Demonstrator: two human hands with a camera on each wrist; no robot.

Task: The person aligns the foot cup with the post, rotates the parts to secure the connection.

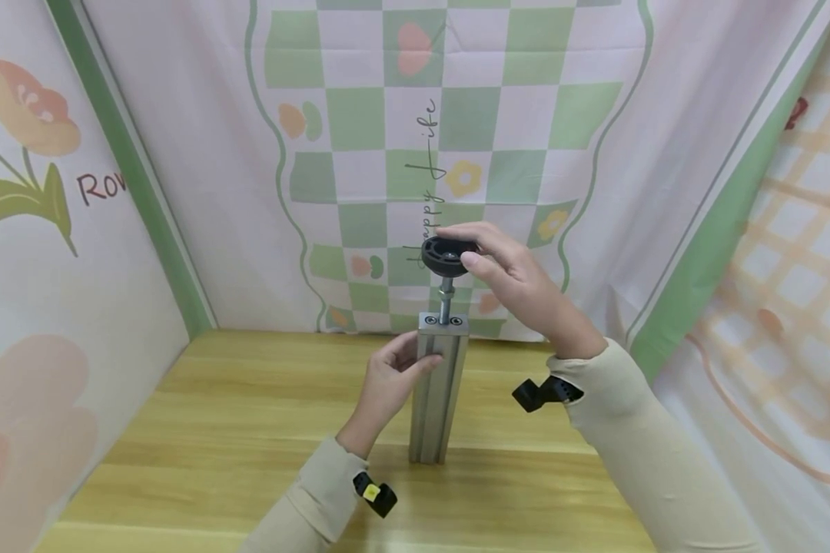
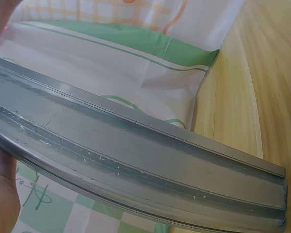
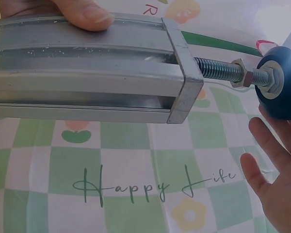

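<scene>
A silver aluminium profile stands upright on the wooden table, with a metal end plate on top. My left hand grips it near the upper end, thumb across the front face. From the plate rises a threaded rod bearing a hex nut. At the rod's top sits a round black levelling foot, its hollow underside facing up. My right hand holds the foot's rim between thumb and fingers. Long grooves run down the profile in the left wrist view.
The wooden table reaches back to a hanging cloth with green checks. Printed cloth walls close in the left and right sides. Black wrist mounts sit on both sleeves.
</scene>
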